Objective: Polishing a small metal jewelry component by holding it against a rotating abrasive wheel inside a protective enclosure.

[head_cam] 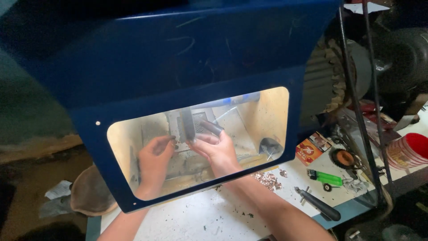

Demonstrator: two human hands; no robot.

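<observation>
Blue steel hood (pixel 178 58) framed both hands behind its clear window (pixel 249 129). Right hand (pixel 218 151) was closed around a small dark cylinder (pixel 211 128), long axis tilted up-left, held just right of the upright grey spindle (pixel 187 124). Left hand (pixel 155 158) sat apart to the left, fingertips pinched near the spindle's base; whether they gripped anything, I couldn't tell.

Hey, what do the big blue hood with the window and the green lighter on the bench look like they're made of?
The big blue hood looks like painted sheet metal: glossy, with thin scratches and a rivet at the left. Its window seems clear plastic or glass, since both hands show through. The green lighter looks like translucent plastic with a metal end.
</observation>
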